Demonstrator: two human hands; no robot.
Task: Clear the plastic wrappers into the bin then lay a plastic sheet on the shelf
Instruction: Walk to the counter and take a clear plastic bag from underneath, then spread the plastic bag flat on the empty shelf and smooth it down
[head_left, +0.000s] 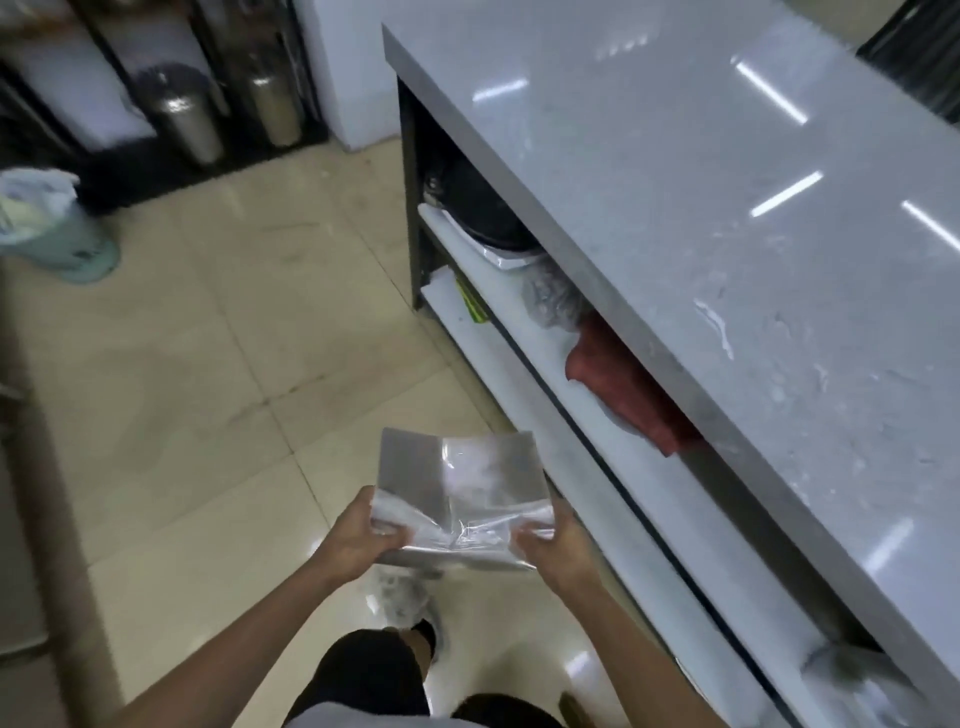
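Beside the grey bench, both hands' grips, left hand and right hand, clamp a folded clear plastic sheet, not yet laid on the white shelf.

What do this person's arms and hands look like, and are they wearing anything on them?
Both forearms are bare: no sleeves reach them. The left hand and right hand wear no gloves, and no watch, ring or bracelet shows. The picture is slightly blurred, so small details could be missed.
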